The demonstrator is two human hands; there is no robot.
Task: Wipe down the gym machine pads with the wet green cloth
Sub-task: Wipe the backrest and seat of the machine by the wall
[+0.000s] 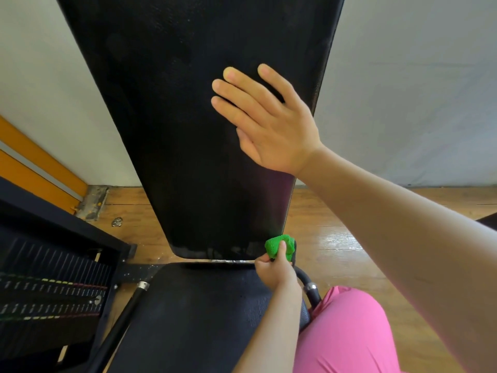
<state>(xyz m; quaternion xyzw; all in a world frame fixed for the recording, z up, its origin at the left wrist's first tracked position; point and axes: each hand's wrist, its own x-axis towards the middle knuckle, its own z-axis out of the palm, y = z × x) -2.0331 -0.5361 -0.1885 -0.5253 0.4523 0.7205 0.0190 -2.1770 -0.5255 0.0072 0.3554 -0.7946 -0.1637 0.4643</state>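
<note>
A tall black back pad (188,130) of the gym machine rises in front of me, with a black seat pad (193,319) below it. My right hand (269,122) lies flat on the back pad's right side, fingers straight and spread. My left hand (274,267) grips a bunched wet green cloth (277,246), thumb on top. The cloth sits against the bottom right corner of the back pad, just above the seat's rear edge.
A black weight stack (51,300) in a black frame stands at the left. A black handle bar with a chrome collar (312,288) curves beside the seat on the right, next to my pink-clad leg (347,332). Wooden floor (336,238) and a pale wall lie behind.
</note>
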